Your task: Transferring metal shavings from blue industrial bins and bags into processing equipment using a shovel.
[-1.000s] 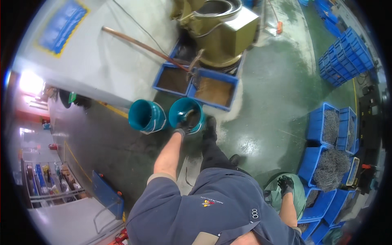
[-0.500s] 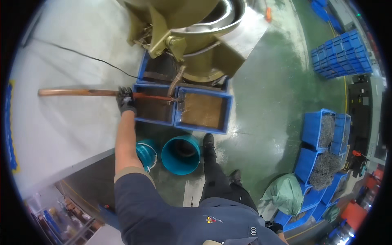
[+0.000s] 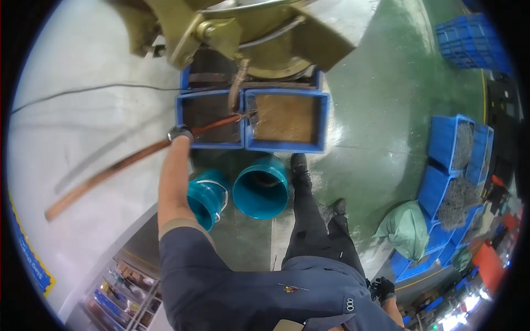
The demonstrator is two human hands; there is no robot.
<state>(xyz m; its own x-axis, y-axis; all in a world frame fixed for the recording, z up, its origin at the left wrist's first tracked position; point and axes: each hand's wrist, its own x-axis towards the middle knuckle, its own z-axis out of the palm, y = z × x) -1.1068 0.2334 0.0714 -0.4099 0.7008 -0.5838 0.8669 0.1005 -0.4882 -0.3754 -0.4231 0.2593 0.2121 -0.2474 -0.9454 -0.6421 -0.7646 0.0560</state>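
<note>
Brown wooden pole (image 3: 144, 154) slants from lower left up through the left hand (image 3: 181, 133), fingers clamped round it, its tip over the adjoining edges of the left box (image 3: 215, 146) and right box (image 3: 287, 148); right hand (image 3: 382, 289) well apart, fingers unclear.

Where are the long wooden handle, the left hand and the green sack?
Wooden handle (image 3: 141, 155): head view, on its shaft.
Left hand (image 3: 180, 133): head view, middle of the hand.
Green sack (image 3: 407, 229): head view, its bulging side.

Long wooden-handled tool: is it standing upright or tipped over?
Tipped: its long handle slants sideways through the left hand toward the blue crates.
</note>
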